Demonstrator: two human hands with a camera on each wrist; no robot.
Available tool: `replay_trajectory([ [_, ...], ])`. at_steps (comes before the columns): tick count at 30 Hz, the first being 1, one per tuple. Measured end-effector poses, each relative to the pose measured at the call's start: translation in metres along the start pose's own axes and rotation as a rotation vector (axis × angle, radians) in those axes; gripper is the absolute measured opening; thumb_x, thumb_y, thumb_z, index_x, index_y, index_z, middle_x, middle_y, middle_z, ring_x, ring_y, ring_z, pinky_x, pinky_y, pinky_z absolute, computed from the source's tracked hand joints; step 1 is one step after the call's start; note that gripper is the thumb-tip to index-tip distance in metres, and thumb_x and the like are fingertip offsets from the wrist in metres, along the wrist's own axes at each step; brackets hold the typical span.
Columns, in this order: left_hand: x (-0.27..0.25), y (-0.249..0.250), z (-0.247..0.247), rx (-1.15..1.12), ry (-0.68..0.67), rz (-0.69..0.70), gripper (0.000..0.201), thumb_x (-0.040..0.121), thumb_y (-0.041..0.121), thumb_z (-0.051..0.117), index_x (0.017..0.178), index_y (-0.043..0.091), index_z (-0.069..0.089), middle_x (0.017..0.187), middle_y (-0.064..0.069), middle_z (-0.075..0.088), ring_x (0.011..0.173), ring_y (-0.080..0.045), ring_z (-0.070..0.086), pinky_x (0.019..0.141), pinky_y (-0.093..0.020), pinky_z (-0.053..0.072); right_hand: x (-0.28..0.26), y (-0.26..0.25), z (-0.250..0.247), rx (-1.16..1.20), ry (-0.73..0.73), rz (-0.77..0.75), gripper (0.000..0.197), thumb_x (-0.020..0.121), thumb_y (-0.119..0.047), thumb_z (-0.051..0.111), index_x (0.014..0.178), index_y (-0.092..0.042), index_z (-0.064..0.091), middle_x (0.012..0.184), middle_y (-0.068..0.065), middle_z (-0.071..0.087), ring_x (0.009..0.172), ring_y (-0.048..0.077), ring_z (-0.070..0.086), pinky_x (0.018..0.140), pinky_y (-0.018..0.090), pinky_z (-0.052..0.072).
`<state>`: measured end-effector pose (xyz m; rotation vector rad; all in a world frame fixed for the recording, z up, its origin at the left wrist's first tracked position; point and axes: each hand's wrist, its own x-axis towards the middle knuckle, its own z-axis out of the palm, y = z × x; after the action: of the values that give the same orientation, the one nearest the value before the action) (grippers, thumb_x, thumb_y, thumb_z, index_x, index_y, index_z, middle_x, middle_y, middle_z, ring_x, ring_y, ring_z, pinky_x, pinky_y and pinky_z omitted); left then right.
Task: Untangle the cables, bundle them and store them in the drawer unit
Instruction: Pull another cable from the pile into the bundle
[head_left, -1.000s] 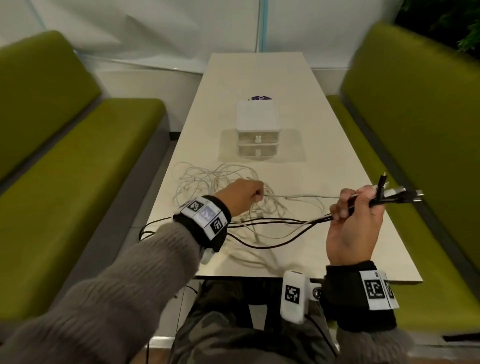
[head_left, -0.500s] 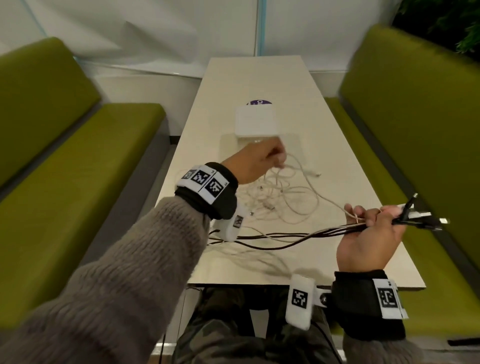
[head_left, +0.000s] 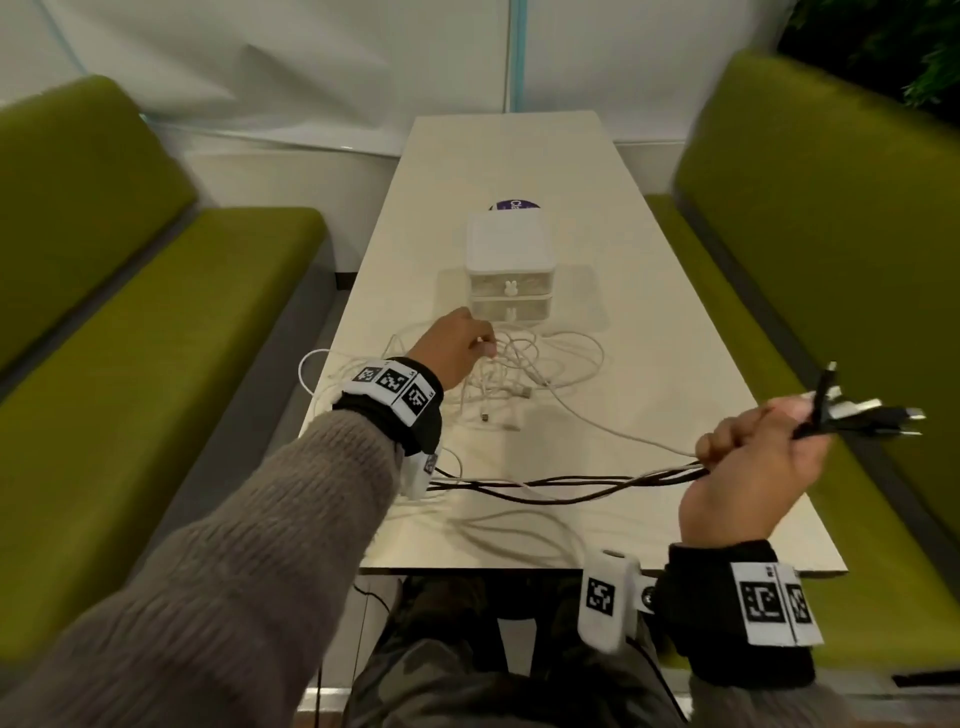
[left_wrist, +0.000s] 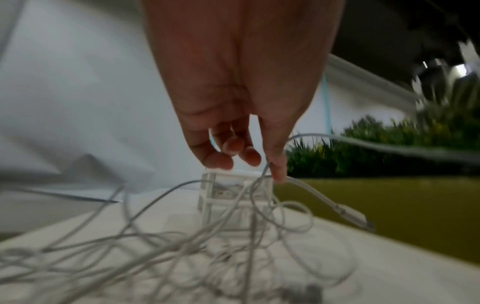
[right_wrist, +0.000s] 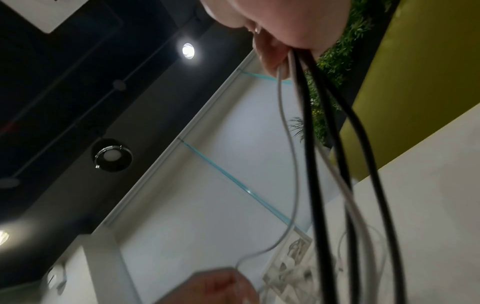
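My left hand (head_left: 480, 347) hovers low over a tangle of white cables (head_left: 524, 379) just in front of the white two-drawer unit (head_left: 509, 270), both drawers closed. In the left wrist view my left hand (left_wrist: 249, 162) has curled fingers and a white cable (left_wrist: 306, 189) with a USB plug runs past the thumb. My right hand (head_left: 748, 441), raised at the table's right edge, grips a bundle of black cables (head_left: 561, 491) and white ones, with the plug ends (head_left: 872, 410) sticking out to the right. The right wrist view shows those black cables (right_wrist: 317, 164) hanging from my right hand (right_wrist: 283, 55).
The long pale table (head_left: 649, 322) runs away from me between two green benches (head_left: 156, 332), one on each side (head_left: 831, 234). A purple round sticker (head_left: 514, 205) lies behind the drawer unit. Cables trail over the table's left edge (head_left: 311, 364).
My left hand rose with white cable in front of the drawer unit, then dropped back to the tangle, which now lies spread nearer the unit. My right hand carried its bundle further right.
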<state>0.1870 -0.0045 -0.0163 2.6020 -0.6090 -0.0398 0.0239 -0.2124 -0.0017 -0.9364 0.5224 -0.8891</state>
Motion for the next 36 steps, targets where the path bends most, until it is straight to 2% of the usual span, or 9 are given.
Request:
replay_trajectory([
  [4,-0.003,0.028,-0.005,-0.148,-0.007,0.151,0.022,0.094,0.017,0.051,0.097,0.005,0.07,0.098,-0.007,0.053,0.083,-0.014,0.048,0.071,-0.016,0.03,-0.011,0.013,0.012,-0.087,-0.109,0.077,0.025,0.103,-0.027,0.036,0.079,-0.022,0.04,0.05,-0.012,0.033,0.044,0.005,0.028,0.041,0.019,0.027],
  [10,-0.022,0.058,0.001,-0.356,0.007,0.204,0.02,0.095,0.014,0.047,0.078,0.014,0.059,0.078,0.009,0.053,0.074,-0.008,0.052,0.073,-0.027,0.045,-0.023,0.037,0.026,-0.205,-0.375,0.221,0.021,0.091,-0.035,0.061,0.09,-0.023,0.043,0.067,-0.008,0.036,0.049,0.003,0.032,0.046,0.019,0.031],
  [14,-0.033,0.072,0.008,-0.29,0.031,0.266,0.014,0.092,0.013,0.051,0.087,0.011,0.063,0.079,-0.007,0.057,0.073,-0.015,0.051,0.067,-0.022,0.041,-0.031,0.046,0.038,-0.356,-0.499,0.208,0.035,0.08,-0.037,0.073,0.098,-0.014,0.055,0.069,-0.008,0.048,0.057,0.003,0.044,0.059,0.024,0.037],
  [16,-0.035,0.076,0.009,-0.285,0.041,0.272,0.014,0.09,0.007,0.05,0.091,0.005,0.064,0.083,-0.013,0.062,0.078,-0.023,0.056,0.072,-0.027,0.045,-0.031,0.049,0.04,-0.409,-0.536,0.163,0.02,0.086,-0.033,0.069,0.084,-0.016,0.06,0.062,-0.013,0.051,0.055,0.003,0.045,0.058,0.023,0.037],
  [21,-0.04,0.07,0.011,-0.354,-0.032,0.182,0.017,0.095,0.016,0.048,0.088,0.006,0.059,0.087,-0.012,0.062,0.082,-0.027,0.061,0.074,-0.042,0.054,-0.021,0.049,0.036,-0.438,-0.539,0.126,0.027,0.095,-0.018,0.053,0.072,-0.019,0.066,0.063,-0.005,0.061,0.056,0.003,0.051,0.06,0.021,0.037],
  [25,-0.043,0.066,0.018,-0.201,-0.141,0.21,0.016,0.097,0.022,0.046,0.083,0.016,0.051,0.077,0.004,0.057,0.074,-0.016,0.054,0.061,-0.017,0.038,-0.019,0.04,0.033,-0.365,-0.565,0.182,0.024,0.095,-0.011,0.051,0.072,-0.012,0.06,0.051,-0.007,0.042,0.048,0.006,0.036,0.048,0.019,0.032],
  [29,-0.042,0.054,0.024,-0.167,-0.189,0.185,0.019,0.099,0.018,0.04,0.103,0.008,0.056,0.094,-0.001,0.061,0.081,-0.012,0.049,0.063,-0.005,0.032,-0.018,0.023,0.034,-0.218,-0.553,0.298,0.028,0.096,-0.008,0.045,0.069,-0.012,0.051,0.046,-0.01,0.029,0.043,0.007,0.025,0.043,0.019,0.027],
  [33,-0.031,0.047,0.022,-0.126,-0.195,0.147,0.017,0.1,0.021,0.034,0.104,0.013,0.049,0.09,0.001,0.06,0.065,-0.012,0.049,0.054,-0.011,0.031,-0.029,-0.003,0.037,-0.107,-0.561,0.226,0.033,0.099,-0.01,0.04,0.067,-0.015,0.044,0.049,-0.01,0.028,0.045,0.007,0.024,0.042,0.018,0.025],
  [36,-0.02,0.037,0.018,-0.099,-0.193,0.047,0.02,0.1,0.018,0.033,0.104,0.011,0.051,0.092,-0.005,0.062,0.068,-0.018,0.05,0.061,-0.026,0.036,-0.032,-0.03,0.038,0.004,-0.575,0.104,0.035,0.102,-0.014,0.038,0.067,-0.017,0.044,0.051,-0.011,0.031,0.045,0.006,0.025,0.042,0.018,0.024],
])
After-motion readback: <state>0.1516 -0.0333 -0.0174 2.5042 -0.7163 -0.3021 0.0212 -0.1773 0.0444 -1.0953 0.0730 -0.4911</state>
